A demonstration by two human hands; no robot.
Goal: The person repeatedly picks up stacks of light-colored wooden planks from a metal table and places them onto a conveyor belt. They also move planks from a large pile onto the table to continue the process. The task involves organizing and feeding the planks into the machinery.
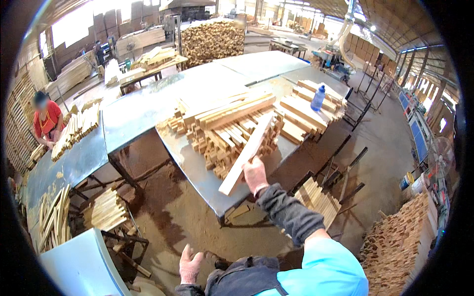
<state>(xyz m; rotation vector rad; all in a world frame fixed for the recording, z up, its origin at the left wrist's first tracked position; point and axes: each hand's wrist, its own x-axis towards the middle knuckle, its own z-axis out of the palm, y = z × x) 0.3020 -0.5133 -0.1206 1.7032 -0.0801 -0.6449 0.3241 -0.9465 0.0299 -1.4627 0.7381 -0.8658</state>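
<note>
My right hand (255, 176), in a pale pinkish work glove, grips a pale wooden strip (248, 152) close to its near end. The strip slants up and away over a stack of wooden sticks (222, 143) on the metal-topped table (197, 172); whether it touches the stack I cannot tell. Low in front of my body is my left hand (190, 265), gloved too, its fingers apart and nothing in it. Longer strips (237, 112) lie across the top of the stack. To the right of them, a blue bottle (318, 97) stands on more wood.
At the far left a person in red (47, 118) handles sticks on another table (79, 163). A light blue panel (84, 266) stands at lower left. Stacked sticks rest on a low stand (318, 200) right of my arm; a big wood pile (397, 241) fills the lower right.
</note>
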